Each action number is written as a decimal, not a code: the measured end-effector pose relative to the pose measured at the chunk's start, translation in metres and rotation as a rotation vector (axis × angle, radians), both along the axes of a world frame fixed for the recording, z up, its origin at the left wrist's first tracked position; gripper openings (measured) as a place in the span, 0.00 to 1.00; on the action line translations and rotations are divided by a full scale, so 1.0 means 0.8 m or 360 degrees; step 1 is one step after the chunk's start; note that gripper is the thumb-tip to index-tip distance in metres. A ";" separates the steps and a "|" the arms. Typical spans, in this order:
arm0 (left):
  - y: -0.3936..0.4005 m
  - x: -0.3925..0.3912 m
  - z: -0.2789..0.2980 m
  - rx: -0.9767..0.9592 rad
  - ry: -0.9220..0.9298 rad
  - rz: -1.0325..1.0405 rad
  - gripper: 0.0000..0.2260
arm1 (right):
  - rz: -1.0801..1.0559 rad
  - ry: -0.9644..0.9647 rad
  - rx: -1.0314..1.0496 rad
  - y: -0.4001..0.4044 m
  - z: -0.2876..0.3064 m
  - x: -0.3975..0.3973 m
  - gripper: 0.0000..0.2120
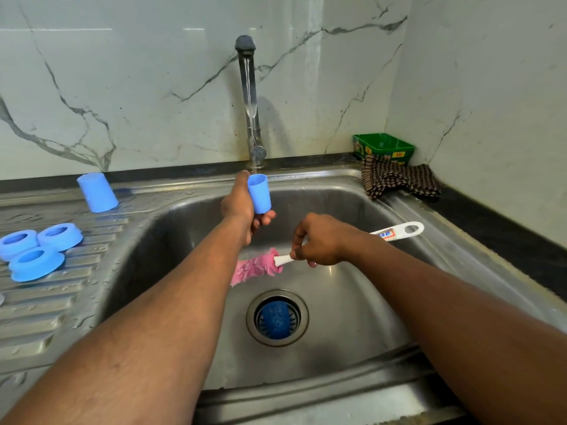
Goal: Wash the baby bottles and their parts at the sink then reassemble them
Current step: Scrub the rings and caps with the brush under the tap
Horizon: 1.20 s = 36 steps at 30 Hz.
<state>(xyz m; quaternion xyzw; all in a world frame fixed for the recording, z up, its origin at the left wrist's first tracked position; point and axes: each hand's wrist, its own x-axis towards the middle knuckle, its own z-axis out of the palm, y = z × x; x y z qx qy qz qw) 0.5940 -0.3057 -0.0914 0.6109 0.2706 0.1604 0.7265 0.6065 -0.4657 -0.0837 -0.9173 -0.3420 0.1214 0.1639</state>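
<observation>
My left hand (241, 207) grips a blue bottle cap (259, 194) mouth up under the running tap (249, 96), and water falls into it. My right hand (319, 240) grips the white handle of a bottle brush (395, 232) over the sink basin (352, 302); its pink bristle head (256, 268) points left, below the cap. A second blue cap (97, 192) stands upside down on the drainboard (46, 308). Three blue screw rings (35, 250) lie together at the drainboard's left.
A blue object sits in the drain strainer (277, 318). A checked cloth (399, 180) lies on the sink's back right corner, with a green tub (383, 147) behind it. Marble walls close in behind and on the right.
</observation>
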 end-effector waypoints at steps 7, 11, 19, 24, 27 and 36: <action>-0.005 0.006 0.005 0.0059 -0.0035 0.0015 0.26 | 0.0044 0.0044 -0.0007 0.000 0.001 -0.001 0.06; -0.003 0.002 0.003 0.0014 0.0015 -0.0004 0.29 | 0.0058 0.0056 -0.0001 0.002 0.000 -0.001 0.06; 0.000 -0.007 0.001 -0.0209 0.0095 -0.0156 0.27 | 0.0054 0.0075 0.0006 0.003 -0.001 0.001 0.05; 0.005 -0.013 -0.002 -0.0089 0.0192 -0.0153 0.28 | 0.0064 0.0077 0.0002 0.004 -0.001 0.000 0.06; 0.007 -0.015 -0.004 -0.0041 0.0239 -0.0116 0.25 | 0.0076 0.0071 -0.0016 0.004 0.000 -0.001 0.06; 0.007 -0.013 -0.010 -0.0067 0.0306 -0.0101 0.22 | 0.0078 0.0125 -0.0010 0.003 -0.002 -0.001 0.06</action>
